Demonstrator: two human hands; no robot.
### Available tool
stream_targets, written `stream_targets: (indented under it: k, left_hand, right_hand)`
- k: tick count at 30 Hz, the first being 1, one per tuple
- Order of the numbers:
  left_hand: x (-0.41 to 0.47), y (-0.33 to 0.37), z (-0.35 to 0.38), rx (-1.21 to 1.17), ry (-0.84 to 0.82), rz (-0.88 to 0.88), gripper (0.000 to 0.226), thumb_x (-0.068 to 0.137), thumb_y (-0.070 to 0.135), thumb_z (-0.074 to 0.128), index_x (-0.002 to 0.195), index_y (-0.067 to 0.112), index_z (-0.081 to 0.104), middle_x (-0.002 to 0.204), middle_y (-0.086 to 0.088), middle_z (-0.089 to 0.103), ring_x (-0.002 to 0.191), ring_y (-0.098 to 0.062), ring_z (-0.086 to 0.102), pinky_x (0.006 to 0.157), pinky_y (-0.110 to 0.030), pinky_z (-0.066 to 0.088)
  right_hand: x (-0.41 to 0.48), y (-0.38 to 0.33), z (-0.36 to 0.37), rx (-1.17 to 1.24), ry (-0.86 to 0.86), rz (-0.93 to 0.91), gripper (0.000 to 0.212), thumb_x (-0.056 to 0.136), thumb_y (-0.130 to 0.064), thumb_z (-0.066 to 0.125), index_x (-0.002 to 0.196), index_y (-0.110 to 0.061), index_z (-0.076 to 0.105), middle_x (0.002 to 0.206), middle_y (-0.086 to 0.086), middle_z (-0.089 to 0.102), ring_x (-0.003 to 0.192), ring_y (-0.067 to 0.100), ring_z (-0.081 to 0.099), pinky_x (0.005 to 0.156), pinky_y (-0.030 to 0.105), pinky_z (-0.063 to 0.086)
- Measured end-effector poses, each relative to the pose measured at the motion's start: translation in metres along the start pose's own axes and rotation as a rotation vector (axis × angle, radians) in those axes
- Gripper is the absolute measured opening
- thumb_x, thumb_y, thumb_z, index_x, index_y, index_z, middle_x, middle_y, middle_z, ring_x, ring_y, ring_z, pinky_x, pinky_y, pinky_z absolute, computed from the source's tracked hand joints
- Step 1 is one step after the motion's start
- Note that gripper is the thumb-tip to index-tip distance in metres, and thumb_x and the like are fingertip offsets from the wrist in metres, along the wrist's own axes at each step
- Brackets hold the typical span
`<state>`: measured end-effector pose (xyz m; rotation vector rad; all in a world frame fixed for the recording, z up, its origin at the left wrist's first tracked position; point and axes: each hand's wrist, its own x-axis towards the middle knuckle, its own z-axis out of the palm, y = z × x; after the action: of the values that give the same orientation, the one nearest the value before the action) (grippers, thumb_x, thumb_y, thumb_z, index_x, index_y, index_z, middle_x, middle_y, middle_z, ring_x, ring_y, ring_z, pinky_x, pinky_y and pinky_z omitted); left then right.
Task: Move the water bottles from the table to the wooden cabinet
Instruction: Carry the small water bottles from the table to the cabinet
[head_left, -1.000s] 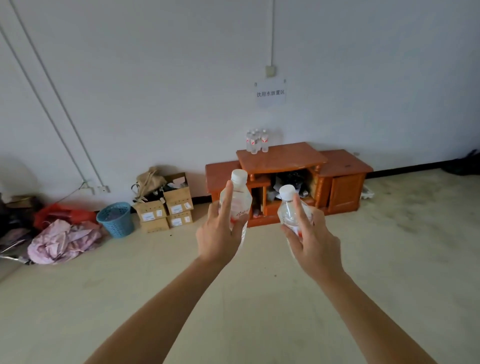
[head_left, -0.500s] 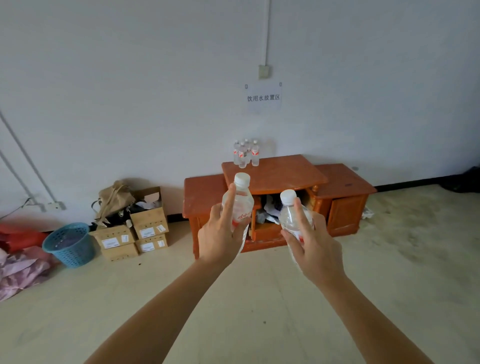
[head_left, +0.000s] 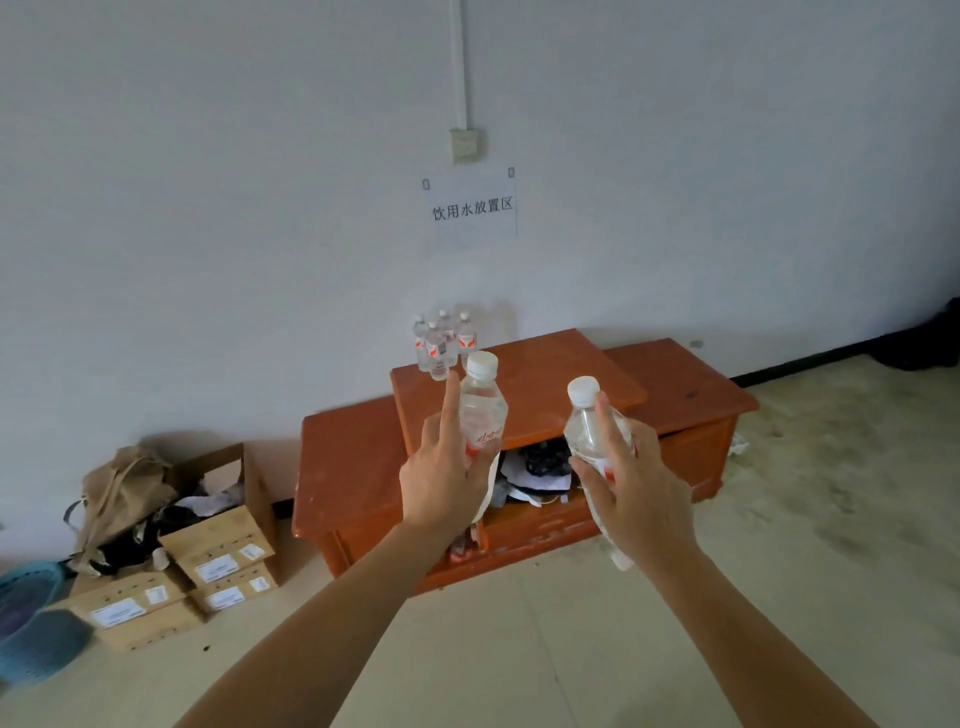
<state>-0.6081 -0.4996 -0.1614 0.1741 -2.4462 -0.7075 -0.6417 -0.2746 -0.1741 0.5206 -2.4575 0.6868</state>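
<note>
Head view showed both hands gripping a bottle each: left hand round the upright left bottle, right hand round the right bottle, cap tilted left. The cabinet lay straight ahead, lower down. Its bottle cluster stood nearer the left hand.

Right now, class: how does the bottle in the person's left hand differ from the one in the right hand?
The left-hand bottle stands nearly upright; the right-hand bottle tilts, cap leaning left. The left-hand bottle's cap sits higher than the right-hand bottle's. The left-hand bottle's red label shows plainly; the right-hand bottle's is mostly hidden by the right hand. Both are clear, white-capped and gripped.
</note>
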Motion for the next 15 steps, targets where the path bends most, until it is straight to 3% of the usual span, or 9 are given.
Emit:
stream_targets:
  k: [5,7,10,12,15]
  left_hand:
    - [0.108,-0.001,0.079,0.007,-0.033,-0.094,0.095,0.093,0.057,0.059,0.157,0.036,-0.008,0.152,-0.011,0.043,0.088,-0.032,0.070,0.066,-0.047,0.059]
    - [0.144,-0.007,0.098,0.004,-0.021,-0.144,0.097,0.092,0.056,0.062,0.155,0.039,-0.009,0.140,-0.013,0.053,0.085,-0.031,0.069,0.067,-0.046,0.059]
    - [0.196,-0.021,0.122,-0.008,-0.005,-0.199,0.098,0.089,0.058,0.064,0.154,0.039,-0.007,0.110,-0.004,0.062,0.072,-0.017,0.061,0.054,-0.029,0.049]
    - [0.227,-0.037,0.138,-0.014,0.001,-0.260,0.100,0.088,0.056,0.067,0.157,0.033,-0.002,0.109,0.001,0.061,0.075,-0.015,0.059,0.055,-0.026,0.043]
    - [0.267,-0.075,0.164,0.003,-0.006,-0.323,0.100,0.086,0.055,0.070,0.156,0.033,0.001,0.109,0.001,0.063,0.087,-0.019,0.063,0.067,-0.032,0.051]
  right_hand:
    - [0.106,0.068,0.055,0.010,-0.050,-0.017,0.070,0.101,-0.048,0.056,0.160,-0.031,0.022,0.119,0.011,0.058,0.071,0.013,0.066,0.043,0.002,0.015]
    - [0.149,0.088,0.073,0.021,-0.071,-0.049,0.074,0.098,-0.048,0.057,0.160,-0.029,0.022,0.120,0.012,0.058,0.073,0.012,0.066,0.041,0.001,0.017]
    - [0.210,0.111,0.103,0.059,-0.077,-0.065,0.073,0.099,-0.045,0.059,0.160,-0.028,0.023,0.123,0.013,0.057,0.081,0.014,0.068,0.043,0.000,0.020]
    - [0.245,0.123,0.128,0.078,-0.111,-0.070,0.071,0.102,-0.047,0.053,0.161,-0.029,0.019,0.126,0.014,0.055,0.084,0.014,0.067,0.044,0.000,0.023]
    - [0.287,0.136,0.172,0.088,-0.148,-0.074,0.073,0.100,-0.055,0.042,0.161,-0.031,0.013,0.128,0.013,0.054,0.082,0.012,0.066,0.046,0.000,0.023]
